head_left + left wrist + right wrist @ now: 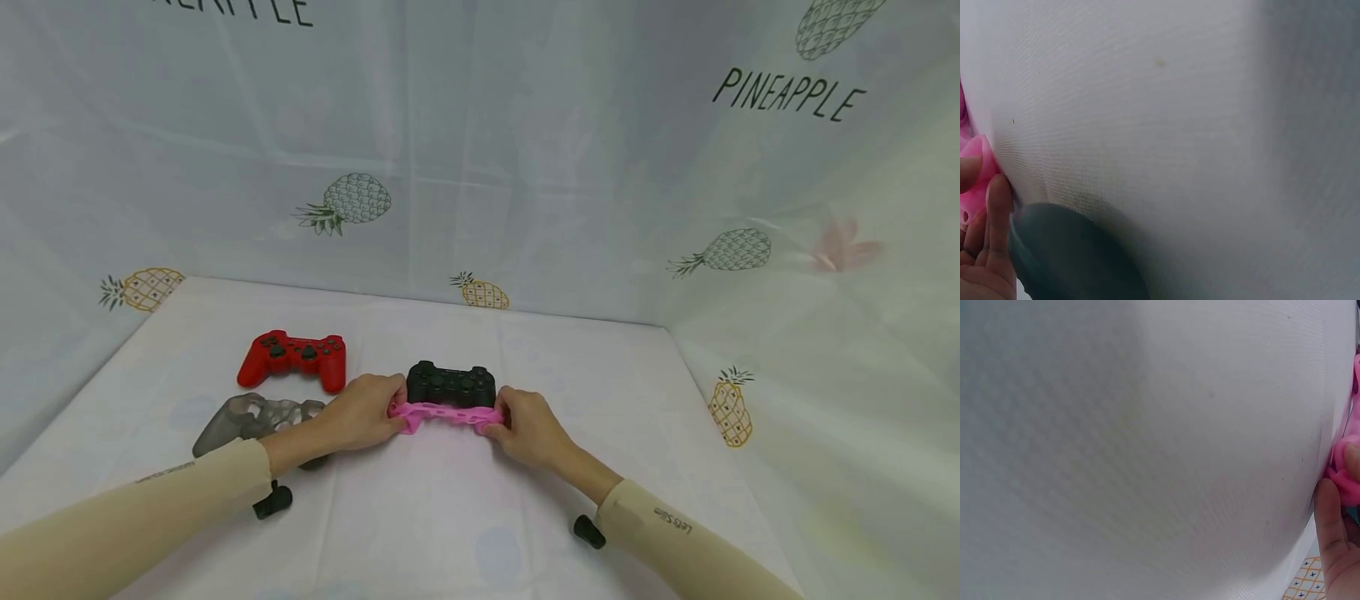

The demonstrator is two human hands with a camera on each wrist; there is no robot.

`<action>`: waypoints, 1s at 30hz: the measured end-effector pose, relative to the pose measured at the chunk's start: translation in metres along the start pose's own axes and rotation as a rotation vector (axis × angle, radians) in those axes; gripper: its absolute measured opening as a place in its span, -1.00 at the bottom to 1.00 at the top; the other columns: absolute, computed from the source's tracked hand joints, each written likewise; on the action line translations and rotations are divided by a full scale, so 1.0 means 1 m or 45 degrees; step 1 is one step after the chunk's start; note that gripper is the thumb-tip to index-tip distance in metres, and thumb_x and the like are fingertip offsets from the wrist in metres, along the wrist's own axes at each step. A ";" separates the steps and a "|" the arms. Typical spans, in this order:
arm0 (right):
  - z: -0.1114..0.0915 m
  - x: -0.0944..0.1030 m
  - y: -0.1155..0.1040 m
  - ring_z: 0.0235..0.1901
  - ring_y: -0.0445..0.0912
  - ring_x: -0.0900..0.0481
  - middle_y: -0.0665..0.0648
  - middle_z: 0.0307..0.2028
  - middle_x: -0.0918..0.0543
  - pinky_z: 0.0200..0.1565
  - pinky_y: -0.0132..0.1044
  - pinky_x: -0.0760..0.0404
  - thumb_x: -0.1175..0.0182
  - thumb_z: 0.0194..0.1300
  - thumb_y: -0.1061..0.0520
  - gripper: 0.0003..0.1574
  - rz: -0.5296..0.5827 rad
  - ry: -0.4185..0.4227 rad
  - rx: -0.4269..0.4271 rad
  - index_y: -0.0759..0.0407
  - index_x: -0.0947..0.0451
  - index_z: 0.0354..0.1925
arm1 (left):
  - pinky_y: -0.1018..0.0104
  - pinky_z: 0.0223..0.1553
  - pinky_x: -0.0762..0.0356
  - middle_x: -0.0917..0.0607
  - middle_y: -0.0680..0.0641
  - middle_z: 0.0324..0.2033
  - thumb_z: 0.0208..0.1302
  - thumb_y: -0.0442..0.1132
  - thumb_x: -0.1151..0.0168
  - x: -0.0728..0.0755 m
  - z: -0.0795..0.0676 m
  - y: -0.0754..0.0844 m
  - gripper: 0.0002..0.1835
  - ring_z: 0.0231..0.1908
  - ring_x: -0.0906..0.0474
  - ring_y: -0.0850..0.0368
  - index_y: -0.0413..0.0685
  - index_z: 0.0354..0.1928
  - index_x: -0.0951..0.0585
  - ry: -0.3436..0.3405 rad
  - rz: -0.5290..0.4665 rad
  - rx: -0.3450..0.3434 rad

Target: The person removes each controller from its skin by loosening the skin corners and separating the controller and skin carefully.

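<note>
A pink silicone controller cover (450,412) is stretched between both hands at the middle of the table. My left hand (363,410) pinches its left end between thumb and fingers. At the opposite end, my right hand (534,427) pinches the cover the same way. Directly behind it is a black game controller (450,385), its lower part hidden by the cover. The left wrist view shows the pink cover (972,194) in the fingers at the left edge; in the right wrist view the cover (1349,462) is at the right edge.
A red game controller (292,358) lies at the back left. In front of it a grey translucent controller cover (247,417) is partly hidden under the left forearm. Small black objects (273,500) show by both sleeves. Pineapple-print cloth (525,167) hangs behind the table.
</note>
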State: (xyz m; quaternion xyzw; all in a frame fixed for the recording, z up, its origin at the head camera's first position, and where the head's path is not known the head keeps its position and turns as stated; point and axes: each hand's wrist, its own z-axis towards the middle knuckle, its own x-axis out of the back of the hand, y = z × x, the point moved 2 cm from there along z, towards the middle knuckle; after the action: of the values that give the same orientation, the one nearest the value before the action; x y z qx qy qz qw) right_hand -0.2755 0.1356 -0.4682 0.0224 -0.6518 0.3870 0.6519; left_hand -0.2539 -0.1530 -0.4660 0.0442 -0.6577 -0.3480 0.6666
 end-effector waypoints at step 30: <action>0.000 -0.003 0.000 -0.52 -0.23 -0.38 -0.08 -0.58 -0.45 -0.47 -0.37 -0.39 -0.55 0.28 0.07 -0.60 0.050 0.036 -0.072 0.09 -0.47 -0.39 | 0.33 -0.44 -0.38 -0.46 0.13 -0.62 0.22 -0.29 -0.52 -0.002 0.003 0.000 -0.72 -0.50 -0.41 0.23 0.04 -0.29 -0.53 0.000 0.009 0.056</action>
State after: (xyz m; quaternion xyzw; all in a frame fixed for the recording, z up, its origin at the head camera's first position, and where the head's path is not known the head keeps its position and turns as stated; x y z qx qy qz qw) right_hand -0.2752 0.1337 -0.4709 -0.0142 -0.6535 0.3813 0.6537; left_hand -0.2560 -0.1509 -0.4670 0.0565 -0.6653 -0.3309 0.6668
